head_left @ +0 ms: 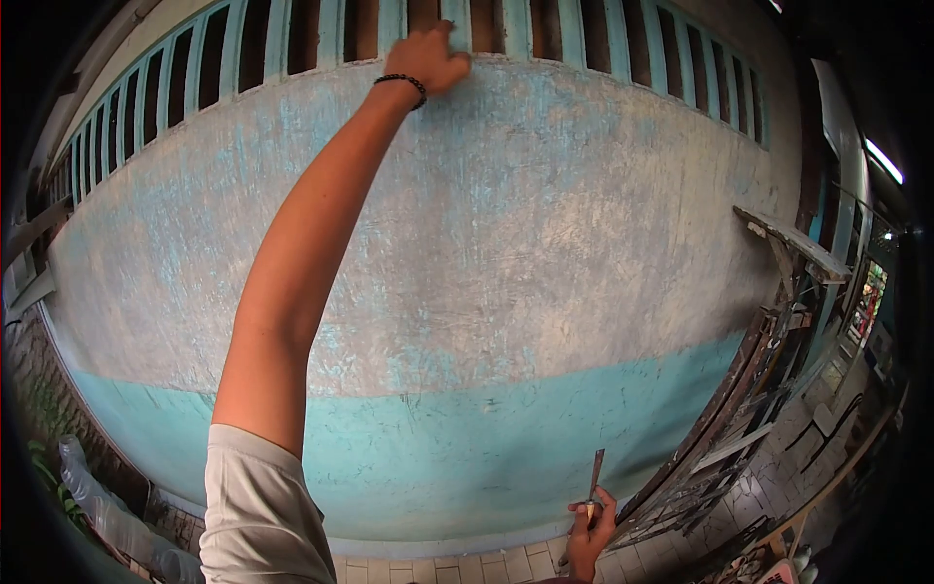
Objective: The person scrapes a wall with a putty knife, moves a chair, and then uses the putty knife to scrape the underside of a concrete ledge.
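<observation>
My left hand (428, 60) is raised at the top of the wall (467, 224), against the foot of the turquoise slats (390, 29); some fingers are extended, and nothing shows in it. A dark beaded bracelet (404, 80) circles that wrist. Low at the right, my right hand (591, 535) grips a narrow scraper-like tool (596, 472), its blade pointing up. The wall's upper part is grey with worn blue patches, while its lower band is smooth turquoise.
Wooden boards and frames (720, 419) lean at the right beneath a small shelf (793, 243). Clear plastic containers (107, 511) and green leaves lie at the lower left. Pale floor tiles (486, 569) run along the wall's base.
</observation>
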`<action>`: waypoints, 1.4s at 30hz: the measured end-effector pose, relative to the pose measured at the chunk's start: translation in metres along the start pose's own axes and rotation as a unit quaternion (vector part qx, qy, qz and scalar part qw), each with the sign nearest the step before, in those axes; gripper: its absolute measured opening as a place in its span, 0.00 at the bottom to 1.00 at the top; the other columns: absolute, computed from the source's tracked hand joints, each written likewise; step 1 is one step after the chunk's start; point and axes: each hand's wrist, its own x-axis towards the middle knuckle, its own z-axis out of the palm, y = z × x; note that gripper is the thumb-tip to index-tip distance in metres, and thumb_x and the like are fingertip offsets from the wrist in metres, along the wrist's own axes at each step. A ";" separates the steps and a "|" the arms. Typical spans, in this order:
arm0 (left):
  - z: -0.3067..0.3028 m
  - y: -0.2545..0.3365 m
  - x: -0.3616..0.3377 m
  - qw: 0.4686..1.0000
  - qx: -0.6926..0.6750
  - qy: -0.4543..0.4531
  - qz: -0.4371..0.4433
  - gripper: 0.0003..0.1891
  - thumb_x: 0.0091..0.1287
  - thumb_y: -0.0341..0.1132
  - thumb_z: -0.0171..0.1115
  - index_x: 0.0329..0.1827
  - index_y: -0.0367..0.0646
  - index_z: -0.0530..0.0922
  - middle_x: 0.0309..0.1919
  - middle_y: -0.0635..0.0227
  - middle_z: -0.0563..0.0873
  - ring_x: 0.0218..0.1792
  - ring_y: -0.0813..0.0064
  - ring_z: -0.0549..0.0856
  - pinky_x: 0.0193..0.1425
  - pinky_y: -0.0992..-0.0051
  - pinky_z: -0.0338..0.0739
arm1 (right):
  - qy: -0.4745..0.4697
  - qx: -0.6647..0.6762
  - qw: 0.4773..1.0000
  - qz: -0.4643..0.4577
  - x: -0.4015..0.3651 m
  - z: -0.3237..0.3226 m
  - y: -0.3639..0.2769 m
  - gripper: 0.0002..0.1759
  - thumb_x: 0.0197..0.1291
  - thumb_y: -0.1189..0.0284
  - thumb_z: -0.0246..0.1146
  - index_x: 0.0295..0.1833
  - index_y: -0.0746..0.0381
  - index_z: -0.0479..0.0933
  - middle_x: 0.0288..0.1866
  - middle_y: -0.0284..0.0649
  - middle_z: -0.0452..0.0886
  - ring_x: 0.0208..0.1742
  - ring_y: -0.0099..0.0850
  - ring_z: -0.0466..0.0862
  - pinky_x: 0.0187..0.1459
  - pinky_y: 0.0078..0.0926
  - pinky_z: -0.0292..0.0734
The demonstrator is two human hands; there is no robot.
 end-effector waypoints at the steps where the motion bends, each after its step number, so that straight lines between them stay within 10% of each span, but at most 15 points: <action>1: -0.004 -0.008 0.003 0.998 0.069 -0.003 -0.004 0.30 0.61 0.48 0.60 0.64 0.39 0.80 0.53 0.43 0.88 0.57 0.45 0.87 0.65 0.51 0.80 | 0.001 0.000 1.000 0.002 0.000 -0.001 0.001 0.24 0.73 0.65 0.65 0.65 0.70 0.72 0.30 0.38 0.87 0.23 0.17 0.73 0.26 0.22 0.64; 6: -0.005 0.001 -0.006 0.975 0.182 -0.126 0.031 0.25 0.59 0.47 0.58 0.52 0.37 0.86 0.54 0.43 0.87 0.58 0.44 0.86 0.65 0.51 0.81 | 0.029 0.001 1.000 0.012 -0.005 -0.010 0.001 0.24 0.72 0.65 0.65 0.65 0.70 0.72 0.30 0.39 0.87 0.23 0.18 0.74 0.27 0.22 0.66; 11: -0.006 0.001 0.005 0.985 -0.116 -0.088 0.092 0.27 0.59 0.40 0.60 0.61 0.35 0.82 0.57 0.47 0.86 0.60 0.45 0.84 0.65 0.54 0.80 | 0.018 -0.011 0.999 0.032 -0.007 -0.017 0.004 0.25 0.72 0.64 0.65 0.65 0.70 0.72 0.31 0.40 0.87 0.25 0.19 0.75 0.28 0.23 0.67; 14: -0.009 0.000 0.002 0.990 0.026 0.081 0.114 0.27 0.61 0.38 0.59 0.63 0.36 0.80 0.60 0.48 0.85 0.64 0.46 0.82 0.65 0.53 0.80 | 0.014 -0.016 1.000 0.009 -0.007 -0.021 0.004 0.25 0.73 0.64 0.65 0.65 0.70 0.72 0.31 0.40 0.87 0.26 0.20 0.76 0.29 0.23 0.68; 18: 0.006 0.004 -0.012 0.971 0.205 -0.110 0.049 0.25 0.60 0.32 0.58 0.63 0.36 0.79 0.60 0.49 0.85 0.64 0.47 0.82 0.66 0.51 0.80 | 0.023 -0.027 0.999 0.006 -0.008 -0.028 0.009 0.25 0.73 0.64 0.65 0.66 0.70 0.71 0.31 0.40 0.87 0.27 0.20 0.76 0.29 0.23 0.68; 22: 0.000 -0.006 -0.007 0.987 -0.074 -0.067 0.125 0.29 0.57 0.28 0.57 0.66 0.41 0.78 0.58 0.52 0.87 0.61 0.45 0.85 0.69 0.53 0.78 | 0.020 -0.025 0.999 -0.002 -0.010 -0.027 0.007 0.24 0.73 0.65 0.64 0.66 0.70 0.71 0.31 0.40 0.87 0.26 0.20 0.76 0.29 0.22 0.67; 26: -0.005 -0.012 -0.015 0.988 0.098 0.086 0.079 0.31 0.58 0.24 0.53 0.69 0.45 0.77 0.57 0.52 0.88 0.61 0.47 0.84 0.69 0.53 0.78 | 0.018 -0.034 0.999 0.003 -0.011 -0.025 0.000 0.24 0.73 0.66 0.64 0.66 0.70 0.71 0.31 0.40 0.87 0.26 0.19 0.76 0.29 0.23 0.67; 29: -0.005 -0.003 -0.021 0.985 0.127 -0.100 0.058 0.30 0.58 0.25 0.54 0.68 0.44 0.77 0.59 0.52 0.87 0.61 0.47 0.84 0.69 0.53 0.78 | 0.012 -0.039 0.999 0.016 -0.012 -0.023 -0.002 0.24 0.73 0.66 0.64 0.66 0.70 0.71 0.31 0.40 0.87 0.26 0.19 0.76 0.29 0.23 0.67; 32: -0.007 -0.018 -0.008 0.982 -0.141 0.010 0.126 0.29 0.59 0.30 0.57 0.68 0.45 0.78 0.62 0.51 0.84 0.62 0.48 0.83 0.68 0.52 0.78 | 0.009 -0.026 1.000 -0.004 -0.012 -0.020 0.003 0.24 0.73 0.66 0.65 0.66 0.70 0.72 0.31 0.40 0.87 0.25 0.19 0.75 0.29 0.23 0.67; 34: -0.016 -0.026 -0.012 0.984 0.133 0.100 0.068 0.28 0.59 0.35 0.60 0.66 0.49 0.80 0.58 0.54 0.85 0.64 0.51 0.81 0.68 0.53 0.78 | 0.008 -0.029 1.000 -0.009 -0.012 -0.019 0.005 0.23 0.72 0.67 0.65 0.65 0.70 0.72 0.31 0.40 0.87 0.25 0.19 0.75 0.29 0.23 0.68; 36: -0.020 -0.029 -0.019 0.972 0.232 -0.044 -0.003 0.27 0.60 0.34 0.59 0.66 0.49 0.80 0.59 0.52 0.85 0.64 0.51 0.82 0.69 0.52 0.77 | 0.011 -0.027 1.000 -0.008 -0.013 -0.020 0.002 0.23 0.72 0.67 0.65 0.65 0.70 0.73 0.31 0.40 0.88 0.25 0.20 0.75 0.29 0.23 0.68; 42: -0.012 -0.023 -0.026 0.977 -0.171 -0.024 0.121 0.26 0.61 0.35 0.58 0.66 0.49 0.81 0.60 0.45 0.85 0.64 0.50 0.83 0.70 0.52 0.77 | 0.008 -0.003 1.000 0.012 -0.016 -0.017 -0.004 0.22 0.72 0.68 0.64 0.65 0.70 0.73 0.31 0.39 0.87 0.26 0.20 0.76 0.30 0.23 0.69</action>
